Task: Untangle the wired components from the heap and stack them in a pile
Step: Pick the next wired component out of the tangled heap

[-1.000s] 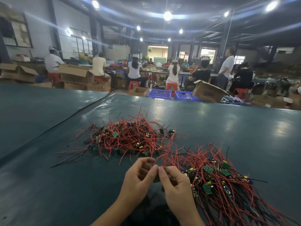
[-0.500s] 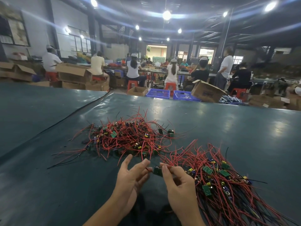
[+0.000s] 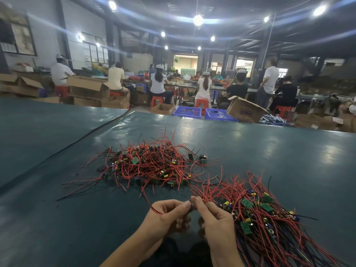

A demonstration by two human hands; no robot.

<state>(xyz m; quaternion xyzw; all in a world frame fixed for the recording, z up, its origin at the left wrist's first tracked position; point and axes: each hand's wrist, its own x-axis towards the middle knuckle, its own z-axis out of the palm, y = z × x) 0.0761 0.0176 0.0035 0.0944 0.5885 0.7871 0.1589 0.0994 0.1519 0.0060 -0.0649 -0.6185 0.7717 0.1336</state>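
A dark seam crosses the left of the smooth, faintly glossy teal table (image 3: 57,228). Mid-table lies the heap (image 3: 154,166), a loose knot of thin red and black wires with small green boards and yellow-capped cylindrical parts caught in it. Nearer the camera, the left hand (image 3: 165,216) has its fingers curled and pinches a small dark wired component (image 3: 192,206) between thumb and forefinger; a red wire (image 3: 148,201) curves up past its knuckles. The right hand (image 3: 216,220) meets it fingertip to fingertip, pinching the same component. Past the table's far edge a tilted open cardboard box (image 3: 244,110) bears dark print, too blurred to read. Just beside the right hand lies the pile (image 3: 269,222), its wires roughly parallel and fanning toward the near right corner, with flat green rectangular boards on top.
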